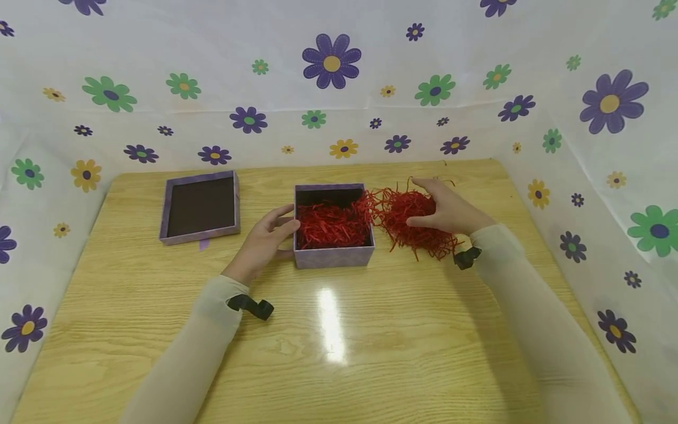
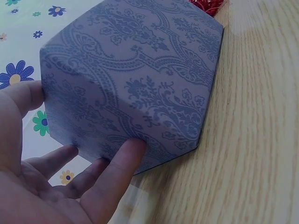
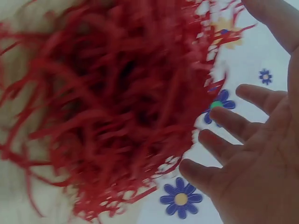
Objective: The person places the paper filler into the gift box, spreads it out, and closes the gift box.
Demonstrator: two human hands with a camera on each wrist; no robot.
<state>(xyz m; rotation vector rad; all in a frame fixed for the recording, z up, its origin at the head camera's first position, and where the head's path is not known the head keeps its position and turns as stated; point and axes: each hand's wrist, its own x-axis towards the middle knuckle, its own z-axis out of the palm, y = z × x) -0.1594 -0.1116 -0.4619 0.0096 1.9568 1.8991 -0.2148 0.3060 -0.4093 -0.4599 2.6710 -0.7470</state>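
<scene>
A purple patterned box (image 1: 333,257) stands near the middle of the table, partly filled with red shredded paper (image 1: 331,228). Against its left side rest the fingertips of my left hand (image 1: 258,246), thumb at the upper rim. In the left wrist view, several fingers touch the damask-patterned box wall (image 2: 140,79). To the right of the box lies a loose heap of red paper shreds (image 1: 408,215), some strands trailing over the box rim. My right hand (image 1: 450,209) is at the heap's right side, and the right wrist view has its fingers spread beside the shreds (image 3: 121,102).
The matching box lid (image 1: 200,206) lies inside-up at the left, dark within. Below its front edge is a small purple patch (image 1: 203,244). Flower-printed white sheeting (image 1: 212,53) walls in the back and sides of the wooden table (image 1: 296,353).
</scene>
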